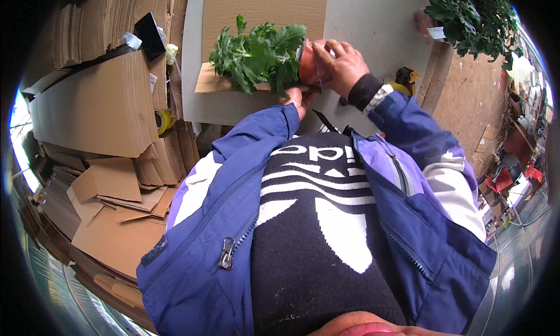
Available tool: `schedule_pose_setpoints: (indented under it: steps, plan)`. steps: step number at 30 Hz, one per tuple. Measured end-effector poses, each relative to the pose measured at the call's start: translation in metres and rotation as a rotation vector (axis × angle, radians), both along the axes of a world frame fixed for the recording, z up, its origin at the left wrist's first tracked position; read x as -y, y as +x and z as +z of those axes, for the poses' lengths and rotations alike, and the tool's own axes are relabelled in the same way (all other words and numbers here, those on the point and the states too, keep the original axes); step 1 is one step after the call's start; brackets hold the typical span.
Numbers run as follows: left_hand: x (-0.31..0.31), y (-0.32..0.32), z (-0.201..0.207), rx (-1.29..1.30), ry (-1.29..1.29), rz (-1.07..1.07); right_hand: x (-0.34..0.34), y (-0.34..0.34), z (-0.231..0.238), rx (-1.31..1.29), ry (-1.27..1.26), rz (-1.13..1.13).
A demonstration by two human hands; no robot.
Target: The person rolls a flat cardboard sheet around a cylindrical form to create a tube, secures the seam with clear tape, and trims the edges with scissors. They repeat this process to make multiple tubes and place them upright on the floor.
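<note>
A leafy green potted plant [256, 53] lies on its side over a cardboard sheet [265, 9], its leaves pointing left. Its reddish-brown pot [310, 62] is gripped from the right by my right hand [341, 65], with the fingers wrapped round its base. Just below the pot, my left hand [299, 100] is closed at the near edge of the cardboard, where a folded strip [210, 82] runs under the leaves. The pot and leaves partly cover the left fingers.
Stacks of flat cardboard [93, 97] rise at the left, with a dark phone-like device [150, 37] and a yellow tape roll [165, 121]. A grey table [373, 21] lies under the sheet. Another leafy plant [475, 21] stands far right, and a tape dispenser [407, 78] sits beyond my right wrist.
</note>
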State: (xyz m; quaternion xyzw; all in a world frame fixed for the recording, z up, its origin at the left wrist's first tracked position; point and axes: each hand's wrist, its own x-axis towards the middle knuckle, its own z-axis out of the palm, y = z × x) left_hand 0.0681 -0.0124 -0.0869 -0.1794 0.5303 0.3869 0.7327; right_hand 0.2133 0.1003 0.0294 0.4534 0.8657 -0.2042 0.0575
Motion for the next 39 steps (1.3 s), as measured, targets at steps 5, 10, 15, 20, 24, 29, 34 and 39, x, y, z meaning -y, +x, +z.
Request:
schedule_pose_setpoints:
  steps: [5,10,15,20,24,29,34,39]
  plan:
    - [0.0,0.002,-0.009,0.052,-0.08,0.114,0.048,-0.008,-0.008,0.046,0.235,0.025]
    - [-0.003,-0.003,-0.007,0.077,-0.161,0.083,0.053,-0.006,-0.028,0.026,0.275,0.015]
    - [-0.01,-0.011,0.013,0.004,-0.163,-0.055,0.041,-0.006,-0.03,-0.02,0.205,0.016]
    - [-0.019,-0.033,0.076,-0.066,0.073,-0.398,0.018,-0.007,-0.026,-0.005,0.236,0.043]
    - [-0.042,-0.031,0.11,-1.155,1.356,-0.876,0.003,-0.008,-0.021,0.02,0.124,0.018]
    - [-0.088,-0.039,0.095,-1.58,1.549,-1.109,-0.042,-0.015,-0.019,-0.03,0.01,-0.013]
    - [-0.124,-0.049,0.078,-1.522,1.396,-1.386,-0.08,-0.006,-0.023,-0.053,-0.229,-0.002]
    - [-0.157,-0.047,0.088,-1.515,1.3,-1.583,-0.112,-0.003,-0.031,-0.067,-0.415,-0.014]
